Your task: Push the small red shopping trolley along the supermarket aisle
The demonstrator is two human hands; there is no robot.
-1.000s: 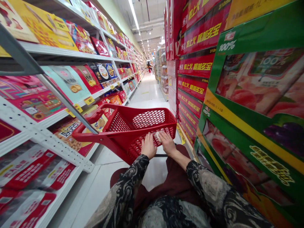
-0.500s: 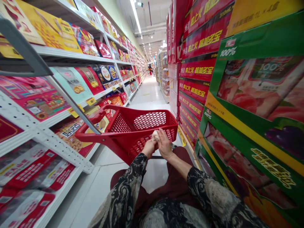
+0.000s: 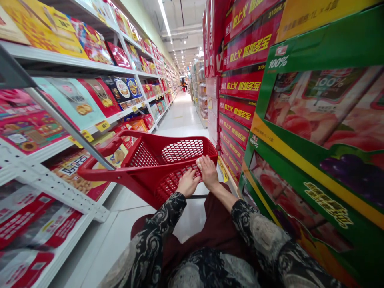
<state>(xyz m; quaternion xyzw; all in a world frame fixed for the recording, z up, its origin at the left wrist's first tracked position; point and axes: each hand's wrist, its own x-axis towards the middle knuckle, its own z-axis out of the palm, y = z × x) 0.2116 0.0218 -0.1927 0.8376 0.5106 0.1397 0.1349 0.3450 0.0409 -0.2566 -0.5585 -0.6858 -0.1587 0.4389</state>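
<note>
The left hand (image 3: 188, 183) lies flat on the red mesh of a shopping basket (image 3: 141, 156), with its fingers a little bent. The right hand (image 3: 208, 173) sits just beside it, on the top edge of the basket. You cannot tell if either hand is gripping hard. A small white thing (image 3: 198, 162) is at the fingertips of the right hand, right by the basket's edge. It is too small to tell what it is, or if the hand is holding it. A long metal handle (image 3: 69, 128) goes from the basket out to 10 o'clock. Black sleeves with swirly patterns cover both arms, coming up from 7 o'clock and 5 o'clock, and dark red cloth (image 3: 219, 228) is below the hands. At 9 o'clock, a white shelf (image 3: 60, 60) holds bright boxes of food and has yellow price tags (image 3: 103, 126). At 3 o'clock, there are tall stacks of green juice boxes (image 3: 318, 108) and red boxes (image 3: 240, 80). At 12 o'clock, a shiny floor (image 3: 180, 116) runs down the long aisle to a far-off person (image 3: 183, 83).
</note>
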